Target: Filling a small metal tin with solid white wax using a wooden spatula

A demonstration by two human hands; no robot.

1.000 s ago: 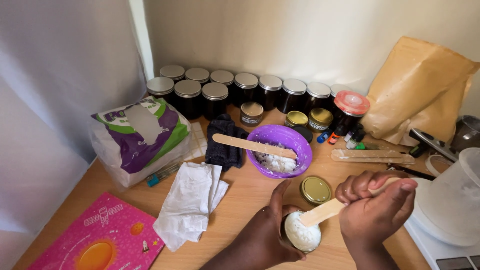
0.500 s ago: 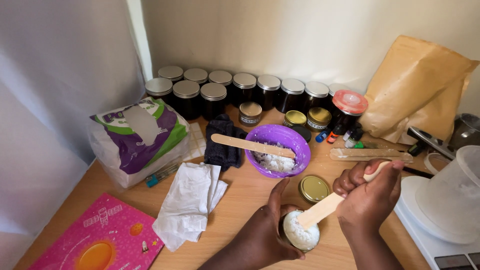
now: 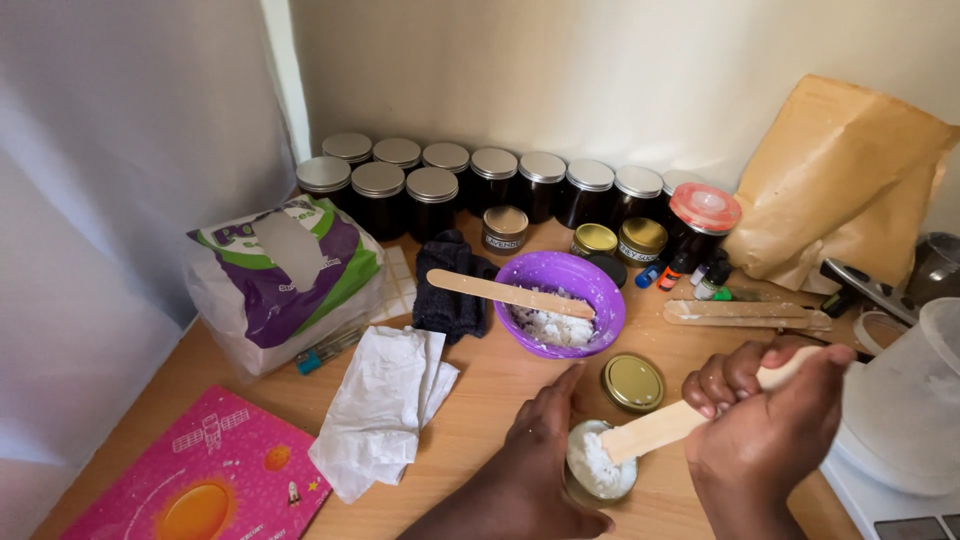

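Down at the near edge of the wooden table (image 3: 480, 395), my left hand (image 3: 540, 455) is curled around a small open jar (image 3: 598, 470), fingers wrapped on its left side, thumb pointing up toward the bowl. White cream fills the jar to the brim. My right hand (image 3: 775, 415) is clenched on a flat wooden stick (image 3: 665, 428), gripping its far end, and the stick's broad tip is down in the cream, slanting in from the right.

Just beyond the jar lies a gold lid (image 3: 632, 382), flat on the table and apart from the jar. Behind that sits a purple bowl (image 3: 565, 300) with more white cream, a second wooden stick (image 3: 510, 293) laid across its rim and poking out to the left. Two more sticks (image 3: 745, 315) rest to the bowl's right.

Along the wall, a row of dark jars with silver lids (image 3: 470, 175). Left of the bowl, a dark cloth (image 3: 450, 290), crumpled white tissue (image 3: 385, 405) and a purple and green packet (image 3: 285, 275). A pink book (image 3: 205, 480) lies at the near left corner, a brown paper bag (image 3: 840, 180) leans far right, and a white container (image 3: 905, 400) stands by my right hand.
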